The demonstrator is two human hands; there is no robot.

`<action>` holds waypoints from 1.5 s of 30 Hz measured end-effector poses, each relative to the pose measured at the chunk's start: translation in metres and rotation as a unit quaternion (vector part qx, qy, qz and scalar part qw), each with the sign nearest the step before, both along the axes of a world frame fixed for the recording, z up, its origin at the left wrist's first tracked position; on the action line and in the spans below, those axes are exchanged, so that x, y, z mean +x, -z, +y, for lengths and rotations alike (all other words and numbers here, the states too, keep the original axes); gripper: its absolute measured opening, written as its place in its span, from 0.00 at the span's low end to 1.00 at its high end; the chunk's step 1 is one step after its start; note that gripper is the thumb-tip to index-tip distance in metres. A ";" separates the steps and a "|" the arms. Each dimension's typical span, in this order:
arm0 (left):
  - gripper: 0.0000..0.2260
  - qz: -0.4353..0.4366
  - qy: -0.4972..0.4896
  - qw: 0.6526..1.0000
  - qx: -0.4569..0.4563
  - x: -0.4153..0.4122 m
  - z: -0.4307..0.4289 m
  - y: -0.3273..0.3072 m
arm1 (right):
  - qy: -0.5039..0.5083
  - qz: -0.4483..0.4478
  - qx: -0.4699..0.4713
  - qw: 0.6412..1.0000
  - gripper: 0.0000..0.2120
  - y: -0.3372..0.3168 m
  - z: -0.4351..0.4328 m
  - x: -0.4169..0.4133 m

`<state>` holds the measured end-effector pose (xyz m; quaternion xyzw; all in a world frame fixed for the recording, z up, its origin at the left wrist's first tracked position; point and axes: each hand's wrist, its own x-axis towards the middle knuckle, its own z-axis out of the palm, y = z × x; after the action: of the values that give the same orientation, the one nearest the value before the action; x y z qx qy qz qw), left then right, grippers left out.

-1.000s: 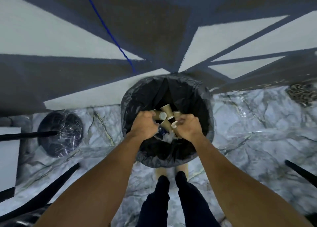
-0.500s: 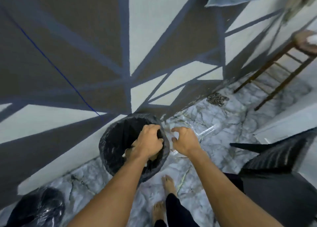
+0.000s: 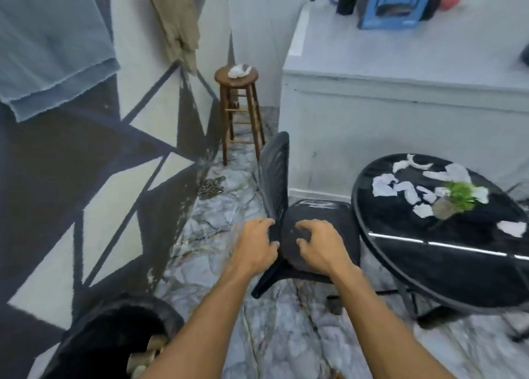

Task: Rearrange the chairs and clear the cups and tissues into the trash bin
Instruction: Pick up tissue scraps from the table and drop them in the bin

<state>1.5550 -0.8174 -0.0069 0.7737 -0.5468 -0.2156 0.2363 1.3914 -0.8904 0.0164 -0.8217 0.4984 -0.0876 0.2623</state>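
Nearest, at the person's left side, the trash bin (image 3: 94,347) stands on the marble floor with its black liner open, and a few brown paper cups (image 3: 150,348) show inside it. Both bare forearms reach forward from there to the black chair (image 3: 320,221). The left hand (image 3: 254,247) has its fingers curled round the lower edge of the chair's back. The right hand (image 3: 320,245) lies on the seat with bent fingers, though the blur keeps me from telling whether it truly grips. The chair stands just beside the round black table (image 3: 446,267) on the right. Torn white tissues (image 3: 403,188) lie scattered over the tabletop around a small green plant (image 3: 461,194). Past the chair a heap of chain (image 3: 210,188) lies on the floor by the painted wall. Farther on, a wooden stool (image 3: 239,106) stands with something white and crumpled (image 3: 239,70) on its seat. To its right a white counter (image 3: 400,98) carries a blue box (image 3: 396,3).
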 end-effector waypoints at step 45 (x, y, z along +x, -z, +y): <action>0.27 -0.109 0.221 0.963 0.113 -0.267 -0.428 0.115 | 0.266 0.090 0.122 0.952 0.16 0.143 -0.309 -0.268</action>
<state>1.2879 -1.2455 -0.1216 0.6740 -0.6989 -0.2369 0.0329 1.1237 -1.1992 -0.1262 -0.6253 0.7275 -0.0190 0.2818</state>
